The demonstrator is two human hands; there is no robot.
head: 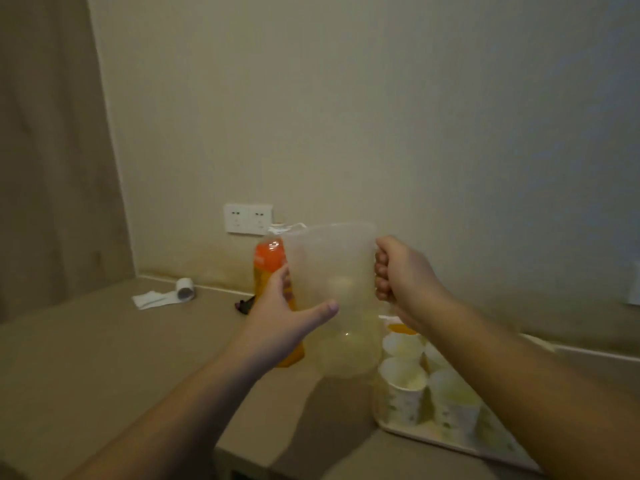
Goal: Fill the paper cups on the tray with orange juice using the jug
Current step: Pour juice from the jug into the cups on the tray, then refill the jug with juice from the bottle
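Jug (pixel 332 299) held up in the middle, bottle (pixel 273 271) just behind it to the left. Tray (pixel 426 436) w/ paper cups (pixel 403 386) on the table (pixel 104 358), below-right of jug. Tissue roll (pixel 183 289) far left, near wall; sockets (pixel 247 218) above.

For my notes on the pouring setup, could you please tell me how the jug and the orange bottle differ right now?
The jug is clear and looks nearly empty; the orange bottle holds orange liquid. The jug is held off the table, the right hand gripping its handle and the left hand against its side; the bottle stands behind on the table. The jug is wider. Both are see-through plastic.
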